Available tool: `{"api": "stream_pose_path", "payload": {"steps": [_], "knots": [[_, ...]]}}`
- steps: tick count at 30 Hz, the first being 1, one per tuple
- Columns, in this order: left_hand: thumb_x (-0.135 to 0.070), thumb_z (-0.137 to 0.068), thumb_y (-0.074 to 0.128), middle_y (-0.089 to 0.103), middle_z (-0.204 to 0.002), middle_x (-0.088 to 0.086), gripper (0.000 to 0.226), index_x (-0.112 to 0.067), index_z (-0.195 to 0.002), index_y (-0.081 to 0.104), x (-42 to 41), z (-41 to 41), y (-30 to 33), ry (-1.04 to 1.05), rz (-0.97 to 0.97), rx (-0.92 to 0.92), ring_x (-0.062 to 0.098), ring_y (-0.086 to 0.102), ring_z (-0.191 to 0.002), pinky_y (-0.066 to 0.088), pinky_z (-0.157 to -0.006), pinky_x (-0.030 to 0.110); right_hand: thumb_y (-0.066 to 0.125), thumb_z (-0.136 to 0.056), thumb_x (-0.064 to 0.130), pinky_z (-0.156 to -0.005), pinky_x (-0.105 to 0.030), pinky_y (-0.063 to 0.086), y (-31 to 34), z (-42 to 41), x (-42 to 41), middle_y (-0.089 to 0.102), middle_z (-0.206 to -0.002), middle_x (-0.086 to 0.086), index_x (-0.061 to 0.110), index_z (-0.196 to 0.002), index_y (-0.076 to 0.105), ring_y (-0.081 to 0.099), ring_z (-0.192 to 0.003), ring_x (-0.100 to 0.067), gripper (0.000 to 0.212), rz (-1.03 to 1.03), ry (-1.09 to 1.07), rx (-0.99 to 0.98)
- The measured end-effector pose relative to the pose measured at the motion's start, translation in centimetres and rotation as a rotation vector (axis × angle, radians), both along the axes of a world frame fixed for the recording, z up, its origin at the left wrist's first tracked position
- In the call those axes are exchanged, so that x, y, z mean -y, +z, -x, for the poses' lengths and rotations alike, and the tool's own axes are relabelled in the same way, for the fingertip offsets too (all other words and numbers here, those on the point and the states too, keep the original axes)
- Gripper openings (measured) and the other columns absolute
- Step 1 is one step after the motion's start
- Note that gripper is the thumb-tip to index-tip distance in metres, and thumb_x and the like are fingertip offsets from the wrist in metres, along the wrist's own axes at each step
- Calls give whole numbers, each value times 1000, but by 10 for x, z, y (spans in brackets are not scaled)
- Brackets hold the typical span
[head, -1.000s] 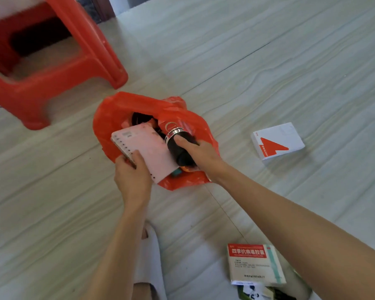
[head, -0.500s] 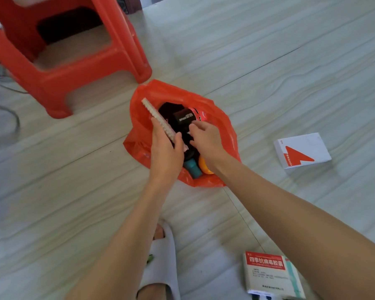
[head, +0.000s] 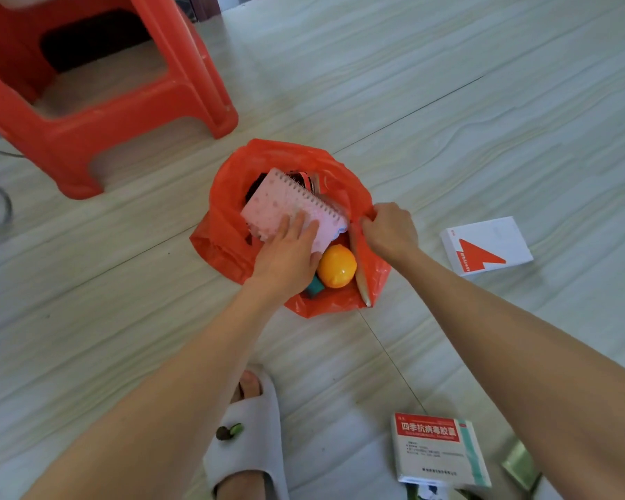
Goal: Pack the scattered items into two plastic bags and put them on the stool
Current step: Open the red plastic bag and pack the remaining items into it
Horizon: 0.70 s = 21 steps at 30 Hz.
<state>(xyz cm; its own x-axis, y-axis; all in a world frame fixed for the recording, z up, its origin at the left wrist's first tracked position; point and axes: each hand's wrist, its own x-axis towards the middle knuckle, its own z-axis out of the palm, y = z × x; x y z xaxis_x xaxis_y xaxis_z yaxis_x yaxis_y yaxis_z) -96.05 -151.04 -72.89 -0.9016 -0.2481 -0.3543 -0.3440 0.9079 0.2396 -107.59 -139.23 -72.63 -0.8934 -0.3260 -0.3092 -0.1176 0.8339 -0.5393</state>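
Red plastic bag (head: 231, 240) sitting open on the tiled floor (head: 448, 102), just in front of the red stool (head: 98, 138), mouth gaping upward. Pink spiral notebook (head: 291, 207) now lying flat across the opening, where half a second ago it stood on edge against the bag's left wall. Left hand (head: 285, 254) spread on top of it, fingers straight, pressing down rather than gripping. Right hand (head: 390, 229) off the dark bottle (head: 296, 178) it was steadying a moment back and over to the bag's right rim, fingers curled and pinching the plastic to hold the mouth wide. Bottle barely showing beneath the notebook's far edge. Yellow-orange ball (head: 336, 265) and a teal item (head: 314, 287) visible at the near side of the bag, a pencil (head: 361, 272) slanting along the right inner wall. Judging by that: notebook nearly in, first bag filling up, needing only a push to settle. Still loose on the floor, well apart from the bag: a white box with a red arrow (head: 486, 245) off to the right, a medicine box with red label (head: 437, 451) near the bottom edge, something greenish beside it, too cut off to name. Second bag nowhere in view. Grey slipper (head: 249, 427) on a foot at bottom centre. Plenty left before anything reaches the stool.
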Motion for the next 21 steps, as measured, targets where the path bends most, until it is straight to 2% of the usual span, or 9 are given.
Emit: {"api": "stream_pose_path", "payload": {"steps": [2, 5, 8, 11, 12, 15, 18, 20, 21], "knots": [[-28, -97, 36, 4, -157, 6, 54, -13, -145, 16, 1, 1, -1, -3, 42, 23, 31, 2, -143, 22, -111, 50, 48, -82, 15, -56, -30, 36, 4, 0, -3, 61, -76, -14, 8, -63, 50, 58, -77, -33, 20, 104, -57, -6], [-27, -96, 38, 1, -157, 6, 52, -12, -144, 21, 5, 0, -4, 8, 46, 95, 31, -1, -143, 21, -111, 52, 50, -84, 18, -71, -34, 49, 16, 5, -11, 69, -78, -15, 2, -75, 64, 64, -77, -30, 22, 243, -131, -37], [-23, -95, 40, 7, -155, 12, 51, -12, -143, 24, -4, -3, -4, 53, 11, 65, 33, 5, -142, 23, -111, 50, 54, -86, 21, -80, -33, 50, 24, 8, -32, 72, -83, -12, 5, -84, 69, 65, -83, -24, 21, 271, -78, -31], [-10, -90, 47, 30, -145, 21, 48, -5, -137, 36, -37, -6, -3, 110, -106, -224, 36, 29, -134, 32, -105, 46, 56, -88, 21, -86, -34, 50, 24, 8, -61, 71, -94, -8, 8, -95, 68, 65, -91, -22, 20, 275, -31, 22], [-6, -88, 48, 39, -139, 22, 45, -3, -133, 42, -50, -6, -3, 101, -135, -338, 37, 38, -127, 37, -102, 46, 55, -88, 22, -87, -31, 49, 23, 7, -72, 70, -99, -6, 9, -100, 67, 64, -95, -20, 21, 245, -15, 34], [-3, -82, 48, 57, -117, 18, 36, 0, -117, 55, -97, -4, -6, -34, -143, -580, 33, 53, -107, 45, -89, 41, 55, -89, 24, -87, -27, 41, 11, 7, -113, 65, -111, -6, 10, -116, 58, 59, -105, -20, 30, 84, 53, 45], [-10, -80, 42, 58, -113, 15, 36, -3, -112, 57, -146, 1, -20, -160, -205, -524, 31, 53, -104, 45, -86, 41, 55, -90, 22, -94, -32, 40, -7, 5, -165, 58, -124, -11, 8, -126, 49, 54, -115, -25, 39, -64, 94, 98], [-18, -84, 41, 52, -126, 14, 40, -8, -121, 52, -172, 4, -29, -239, -214, -345, 32, 48, -116, 44, -92, 43, 53, -91, 23, -96, -34, 38, -19, 1, -198, 53, -131, -12, 9, -131, 45, 49, -121, -28, 43, -188, 112, 106], [-20, -88, 43, 43, -137, 12, 43, -11, -130, 45, -183, 5, -36, -275, -206, -230, 30, 38, -127, 38, -99, 41, 52, -91, 23, -98, -35, 37, -25, 0, -214, 50, -134, -12, 9, -133, 44, 46, -123, -28, 45, -236, 113, 108]]}}
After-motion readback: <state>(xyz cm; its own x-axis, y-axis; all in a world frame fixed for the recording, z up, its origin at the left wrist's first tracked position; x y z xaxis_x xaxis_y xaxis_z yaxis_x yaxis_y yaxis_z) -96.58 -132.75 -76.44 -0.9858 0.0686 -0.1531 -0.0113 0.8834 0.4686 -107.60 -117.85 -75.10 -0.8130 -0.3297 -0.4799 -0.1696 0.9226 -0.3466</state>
